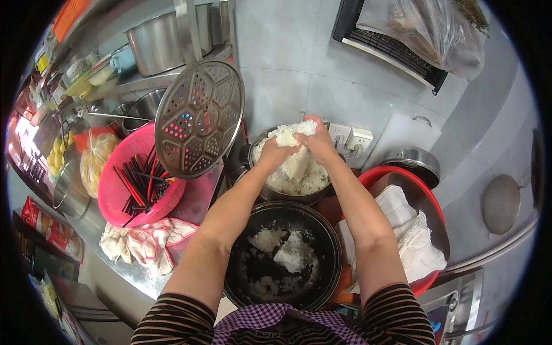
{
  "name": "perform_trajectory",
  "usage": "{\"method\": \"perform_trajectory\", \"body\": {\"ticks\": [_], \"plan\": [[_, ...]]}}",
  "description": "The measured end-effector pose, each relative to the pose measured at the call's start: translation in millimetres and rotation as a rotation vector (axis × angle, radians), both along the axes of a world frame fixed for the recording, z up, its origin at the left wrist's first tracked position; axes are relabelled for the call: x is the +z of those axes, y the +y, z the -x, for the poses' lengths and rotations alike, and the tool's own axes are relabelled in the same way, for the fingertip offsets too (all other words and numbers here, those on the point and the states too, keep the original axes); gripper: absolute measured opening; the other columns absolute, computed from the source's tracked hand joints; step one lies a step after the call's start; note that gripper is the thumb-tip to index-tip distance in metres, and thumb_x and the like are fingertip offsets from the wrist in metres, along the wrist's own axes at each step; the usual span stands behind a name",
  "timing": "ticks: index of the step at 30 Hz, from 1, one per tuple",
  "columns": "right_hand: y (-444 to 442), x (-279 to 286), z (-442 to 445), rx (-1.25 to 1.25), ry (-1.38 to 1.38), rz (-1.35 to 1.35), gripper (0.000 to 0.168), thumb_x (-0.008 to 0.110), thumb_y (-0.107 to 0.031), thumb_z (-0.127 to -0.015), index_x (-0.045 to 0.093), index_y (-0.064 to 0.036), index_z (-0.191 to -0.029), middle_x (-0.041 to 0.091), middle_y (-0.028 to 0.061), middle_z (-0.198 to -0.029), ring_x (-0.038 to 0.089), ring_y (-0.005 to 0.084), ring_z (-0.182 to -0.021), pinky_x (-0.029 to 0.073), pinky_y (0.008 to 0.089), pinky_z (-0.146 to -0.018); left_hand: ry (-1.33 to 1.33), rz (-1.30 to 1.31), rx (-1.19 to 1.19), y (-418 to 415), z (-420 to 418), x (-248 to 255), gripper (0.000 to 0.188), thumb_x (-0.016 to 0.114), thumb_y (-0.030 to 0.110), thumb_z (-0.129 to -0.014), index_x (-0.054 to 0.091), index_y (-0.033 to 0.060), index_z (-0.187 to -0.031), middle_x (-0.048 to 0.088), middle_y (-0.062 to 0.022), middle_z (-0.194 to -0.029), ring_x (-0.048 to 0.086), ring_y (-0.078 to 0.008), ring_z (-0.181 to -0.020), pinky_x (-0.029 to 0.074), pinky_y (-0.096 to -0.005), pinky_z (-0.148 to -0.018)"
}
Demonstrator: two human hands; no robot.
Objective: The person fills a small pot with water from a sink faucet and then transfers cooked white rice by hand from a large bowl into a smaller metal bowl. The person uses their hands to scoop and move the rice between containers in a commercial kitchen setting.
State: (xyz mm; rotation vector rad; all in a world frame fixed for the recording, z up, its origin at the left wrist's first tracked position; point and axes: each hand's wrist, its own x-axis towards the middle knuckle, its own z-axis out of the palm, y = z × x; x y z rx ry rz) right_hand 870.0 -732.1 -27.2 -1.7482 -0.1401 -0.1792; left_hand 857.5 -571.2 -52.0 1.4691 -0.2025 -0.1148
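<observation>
Both hands are over a metal pot [290,197] filled with white cooked rice [308,183]. A clump of rice [288,139] is held between my left hand [275,154] and my right hand [318,141], with the thumbs on top; the undersides of the fingers are partly hidden. Closer to me stands a wide black pot [242,282]. Inside it lie rice lumps [295,252] and scattered grains stuck to the dark bottom.
Left, a perforated steamer plate [207,118] leans upright beside a pink basket [110,189] of chopsticks. Cloths [148,243] lie below it. Right, a red basin [440,211] holds white cloth [418,241]. Wall sockets [359,139] and a white board [401,133] are behind.
</observation>
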Motion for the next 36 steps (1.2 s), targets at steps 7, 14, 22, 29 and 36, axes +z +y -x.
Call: {"method": "perform_trajectory", "body": {"ticks": [7, 14, 22, 29, 36], "plan": [[-25, -1, -21, -0.338, -0.051, 0.544, 0.036, 0.062, -0.035, -0.086, 0.064, -0.017, -0.116, 0.067, 0.0164, -0.108, 0.061, 0.0343, -0.104, 0.048, 0.0406, -0.088, -0.137, -0.814, 0.103, -3, 7, 35, 0.056, 0.076, 0.053, -0.07, 0.07, 0.0137, -0.109, 0.07, -0.0111, -0.105, 0.065, -0.0261, -0.099, 0.049, -0.0372, -0.086], [-26, -1, -16, 0.027, 0.043, 0.583, 0.049, 0.063, -0.019, -0.083, 0.054, -0.014, -0.13, 0.062, 0.0164, -0.12, 0.058, 0.0302, -0.114, 0.045, 0.0373, -0.094, -0.237, -0.766, 0.003, 16, -34, 9, 0.057, 0.078, 0.044, -0.072, 0.064, 0.0123, -0.118, 0.068, -0.0127, -0.108, 0.064, -0.028, -0.102, 0.048, -0.0369, -0.088], [-26, 5, -7, 0.302, -0.006, 0.416, 0.09, 0.086, -0.017, -0.059, 0.046, -0.012, -0.139, 0.061, 0.0123, -0.121, 0.056, 0.0226, -0.115, 0.043, 0.0328, -0.096, 0.048, -0.139, -0.41, 11, -28, 23, 0.047, 0.071, 0.011, -0.083, 0.055, 0.0028, -0.125, 0.062, -0.0062, -0.114, 0.056, -0.016, -0.107, 0.044, -0.03, -0.093], [-6, 1, -11, 0.047, -0.144, 0.779, 0.05, 0.075, -0.02, -0.069, 0.063, -0.013, -0.117, 0.068, 0.0133, -0.104, 0.064, 0.0305, -0.099, 0.05, 0.0383, -0.086, -0.225, -0.175, -0.106, -1, -49, -13, 0.037, 0.071, 0.015, -0.085, 0.061, 0.0022, -0.118, 0.066, -0.0066, -0.106, 0.06, -0.014, -0.097, 0.047, -0.0294, -0.086], [-13, 20, -31, -0.076, 0.104, 1.063, 0.03, 0.063, -0.028, -0.08, 0.068, -0.013, -0.105, 0.069, 0.0163, -0.101, 0.064, 0.0344, -0.098, 0.05, 0.0419, -0.085, 0.019, -0.804, 0.249, 5, -32, 24, 0.06, 0.066, 0.05, -0.078, 0.066, -0.0018, -0.108, 0.064, -0.0203, -0.116, 0.06, -0.0323, -0.11, 0.047, -0.0391, -0.091]]}}
